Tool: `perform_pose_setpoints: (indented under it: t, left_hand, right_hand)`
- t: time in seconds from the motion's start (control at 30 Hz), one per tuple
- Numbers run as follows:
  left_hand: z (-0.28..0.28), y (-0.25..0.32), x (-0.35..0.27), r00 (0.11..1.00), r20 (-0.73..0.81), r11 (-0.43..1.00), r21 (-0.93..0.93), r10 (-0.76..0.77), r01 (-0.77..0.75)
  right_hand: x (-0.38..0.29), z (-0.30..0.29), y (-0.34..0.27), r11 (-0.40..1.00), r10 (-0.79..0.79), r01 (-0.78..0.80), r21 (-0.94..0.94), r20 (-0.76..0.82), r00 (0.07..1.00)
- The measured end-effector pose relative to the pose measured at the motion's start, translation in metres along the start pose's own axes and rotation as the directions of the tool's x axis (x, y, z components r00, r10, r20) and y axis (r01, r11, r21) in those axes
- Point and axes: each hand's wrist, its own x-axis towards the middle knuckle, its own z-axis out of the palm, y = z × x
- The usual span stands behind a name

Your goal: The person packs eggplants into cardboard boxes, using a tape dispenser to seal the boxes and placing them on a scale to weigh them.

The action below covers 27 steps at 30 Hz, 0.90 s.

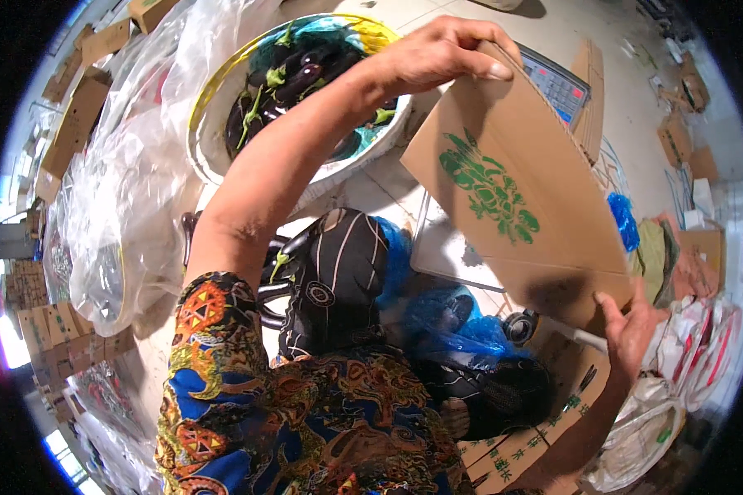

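A brown cardboard box [501, 179], seemingly folded flat, bears a green printed picture of vegetables and is held up at a tilt. My left hand [452, 55] grips its upper corner, thumb on the near face. At the lower right end, my right hand [625, 328] holds the edge with the thumb on the printed side. Behind the cardboard is a digital scale, its keypad [551, 86] showing past the edge and its metal platform [439, 241] partly covered. A round white tub [201, 142] with a yellow rim holds several eggplants [297, 77] beyond my left forearm.
Clear plastic sheeting [124, 167] lies along the left. Blue plastic bags [464, 322] lie by my legs. More eggplants [275, 291] are on the floor beside my left knee. Flat printed cardboard [532, 439] lies at lower right, near white sacks [638, 427].
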Motion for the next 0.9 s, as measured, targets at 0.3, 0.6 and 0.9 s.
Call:
perform_pose_setpoints:
  t: [0.3, 0.6, 0.9]
  left_hand:
    - [0.014, -0.074, -0.005, 0.863, -0.503, 0.872, 0.403, -0.044, 0.279]
    - [0.028, -0.082, -0.008, 0.947, -0.091, 0.922, -0.276, -0.307, 0.272]
    - [0.026, -0.165, -0.265, 0.806, -0.284, 0.842, -0.007, -0.519, 0.539]
  right_hand:
    - [-0.015, 0.047, -0.066, 0.962, -0.133, 0.094, 0.257, 0.136, 0.982]
    - [-0.034, 0.048, -0.097, 0.94, 0.139, -0.24, 0.244, 0.367, 0.92]
    - [-0.046, 0.082, -0.106, 0.626, 0.081, -0.298, 0.721, 0.32, 0.944]
